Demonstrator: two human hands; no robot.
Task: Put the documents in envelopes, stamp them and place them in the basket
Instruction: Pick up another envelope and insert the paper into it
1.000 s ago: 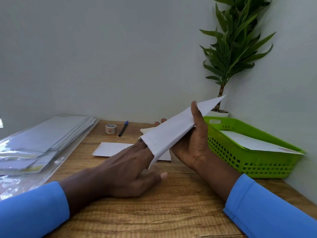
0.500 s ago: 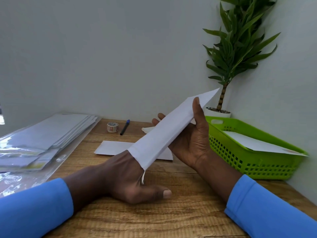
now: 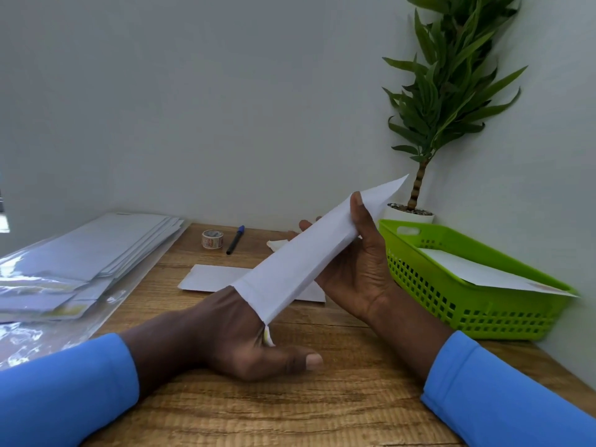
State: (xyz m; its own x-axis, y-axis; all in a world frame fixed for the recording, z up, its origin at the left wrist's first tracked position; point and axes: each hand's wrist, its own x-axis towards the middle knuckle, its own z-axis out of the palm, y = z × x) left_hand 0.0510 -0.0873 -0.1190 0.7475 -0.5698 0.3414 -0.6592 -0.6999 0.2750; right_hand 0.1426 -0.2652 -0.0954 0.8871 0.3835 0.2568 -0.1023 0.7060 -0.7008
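From the head camera, the right hand (image 3: 358, 269) holds a white envelope (image 3: 300, 259) edge-up above the wooden table (image 3: 290, 411), thumb pressed along its upper edge and fingers curled round the far side, so the envelope slants from high beside the thumb tip down toward the left hand (image 3: 232, 330). The left hand has its fingers hidden at the envelope's lower open end, thumb stretched out flat over the table; whether those fingers grip anything I cannot tell, though a small sliver of paper (image 3: 268, 337) pokes out just below the envelope's corner. Beyond the left hand lies a flat white envelope on the table (image 3: 213, 277). Just right of the right hand sits the green basket (image 3: 458, 304), with one envelope in the basket (image 3: 477, 272) resting across its rim. Farther off from the left hand are a stamp roll (image 3: 212, 239) and a blue pen (image 3: 235, 239), and well to its left a stack of documents (image 3: 90, 250) on clear plastic.
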